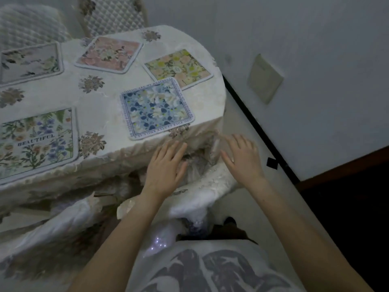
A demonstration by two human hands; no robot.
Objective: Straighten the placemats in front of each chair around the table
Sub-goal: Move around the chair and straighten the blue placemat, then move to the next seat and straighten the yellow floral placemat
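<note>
Head view: the blue mat [156, 107] is lying skewed near the worktop [101, 98] edge, overlapping the yellow mat [179, 68]. Left hand [165, 167] and right hand [242, 157] are hovering open, empty. It looks thin, light and limp; pinching two corners should turn it.

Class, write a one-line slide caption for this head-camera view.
Both open hands, left and right, hover below the tilted blue placemat.

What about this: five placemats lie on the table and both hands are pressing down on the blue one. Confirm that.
Not quite. The head view shows five placemats, but both hands, left and right, are open below the table edge, not touching the blue placemat.
</note>
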